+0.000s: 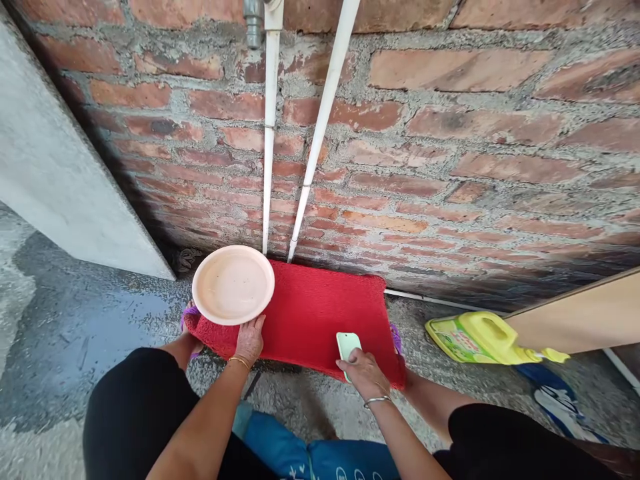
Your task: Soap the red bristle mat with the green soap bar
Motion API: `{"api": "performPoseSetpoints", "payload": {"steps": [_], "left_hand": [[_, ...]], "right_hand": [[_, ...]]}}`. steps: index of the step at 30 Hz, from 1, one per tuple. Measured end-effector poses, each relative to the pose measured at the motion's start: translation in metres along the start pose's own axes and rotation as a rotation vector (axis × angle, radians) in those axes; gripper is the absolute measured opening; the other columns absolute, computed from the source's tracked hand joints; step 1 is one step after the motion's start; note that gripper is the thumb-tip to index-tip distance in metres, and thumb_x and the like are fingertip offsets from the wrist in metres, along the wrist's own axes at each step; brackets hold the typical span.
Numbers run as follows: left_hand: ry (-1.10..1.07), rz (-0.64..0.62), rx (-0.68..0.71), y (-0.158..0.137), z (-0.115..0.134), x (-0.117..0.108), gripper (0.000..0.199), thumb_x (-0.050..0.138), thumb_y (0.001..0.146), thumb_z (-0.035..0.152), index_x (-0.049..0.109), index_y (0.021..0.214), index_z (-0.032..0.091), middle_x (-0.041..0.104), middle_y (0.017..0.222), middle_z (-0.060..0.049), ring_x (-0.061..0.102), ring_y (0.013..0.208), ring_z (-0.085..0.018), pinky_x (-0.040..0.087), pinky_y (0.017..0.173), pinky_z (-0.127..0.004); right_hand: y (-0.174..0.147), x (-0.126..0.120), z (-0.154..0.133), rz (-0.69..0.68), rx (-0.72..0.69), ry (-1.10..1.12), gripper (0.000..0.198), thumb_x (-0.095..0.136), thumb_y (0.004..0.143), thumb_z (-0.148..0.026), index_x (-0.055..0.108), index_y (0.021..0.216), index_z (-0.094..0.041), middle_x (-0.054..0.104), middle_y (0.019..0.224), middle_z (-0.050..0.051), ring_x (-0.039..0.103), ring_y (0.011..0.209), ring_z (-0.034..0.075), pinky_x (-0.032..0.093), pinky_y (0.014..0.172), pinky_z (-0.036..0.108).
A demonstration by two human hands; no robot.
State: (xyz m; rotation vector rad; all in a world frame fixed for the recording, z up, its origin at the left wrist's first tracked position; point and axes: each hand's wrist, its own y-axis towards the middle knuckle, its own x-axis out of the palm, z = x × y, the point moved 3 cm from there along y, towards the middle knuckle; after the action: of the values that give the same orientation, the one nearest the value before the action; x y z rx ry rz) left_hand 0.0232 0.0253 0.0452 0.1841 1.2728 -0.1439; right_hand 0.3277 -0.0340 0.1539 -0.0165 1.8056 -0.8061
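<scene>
A thick red mat (pixel 320 313) is spread in front of me, its ends hanging down between my feet. My left hand (pixel 249 340) lies on its near edge with the fingers stretched out, against the lower right side of a pale pink basin (pixel 234 287). The basin rests on the mat's left part, with small dark specks inside. My right hand (pixel 364 370) is wrapped round a pale green scrub brush (pixel 349 343) with a small hole at its far end. The brush lies over the mat's right part, and its underside is hidden.
A yellow detergent jug (pixel 477 339) lies on the wet concrete floor at right, beside a tan board (pixel 575 310) and a blue-and-white slipper (pixel 560 400). A grey slab (pixel 75 153) leans at left. White pipes (pixel 320 127) run down the brick wall (pixel 450 133).
</scene>
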Motion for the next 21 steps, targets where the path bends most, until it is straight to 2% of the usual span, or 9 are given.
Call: {"api": "performPoseSetpoints", "payload": {"steps": [8,13,18,21], "left_hand": [[0.007,-0.027,0.035,-0.009,0.000,-0.014,0.057,0.042,0.075,0.001,0.058,0.126,0.021,0.064,0.122,-0.010,0.056,0.118,-0.023,0.041,0.105,-0.045],[0.005,-0.062,0.018,-0.008,-0.001,-0.016,0.056,0.040,0.076,0.002,0.057,0.127,0.019,0.063,0.122,-0.012,0.056,0.116,-0.023,0.039,0.105,-0.045],[0.014,-0.092,0.005,-0.008,0.002,-0.016,0.054,0.040,0.077,0.004,0.058,0.125,0.019,0.062,0.122,-0.012,0.055,0.117,-0.024,0.039,0.104,-0.044],[0.021,-0.103,0.001,-0.006,0.005,-0.018,0.054,0.041,0.077,0.005,0.058,0.125,0.020,0.062,0.123,-0.011,0.054,0.118,-0.024,0.038,0.105,-0.044]], "right_hand": [[0.011,-0.001,0.003,0.024,-0.025,0.031,0.024,0.056,0.081,-0.046,0.060,0.082,-0.023,0.059,0.088,0.004,0.062,0.077,0.018,0.041,0.064,0.025],[0.000,0.021,-0.019,0.065,-0.106,-0.022,0.023,0.058,0.081,-0.046,0.061,0.083,-0.024,0.057,0.088,0.002,0.060,0.073,0.015,0.036,0.059,0.023],[-0.019,0.050,-0.050,0.076,-0.273,-0.107,0.017,0.058,0.083,-0.041,0.061,0.083,-0.024,0.054,0.091,0.000,0.057,0.071,0.012,0.032,0.057,0.022],[-0.022,0.055,-0.054,0.096,-0.353,-0.156,0.015,0.063,0.079,-0.038,0.061,0.082,-0.024,0.052,0.089,0.000,0.057,0.074,0.013,0.032,0.059,0.022]]}}
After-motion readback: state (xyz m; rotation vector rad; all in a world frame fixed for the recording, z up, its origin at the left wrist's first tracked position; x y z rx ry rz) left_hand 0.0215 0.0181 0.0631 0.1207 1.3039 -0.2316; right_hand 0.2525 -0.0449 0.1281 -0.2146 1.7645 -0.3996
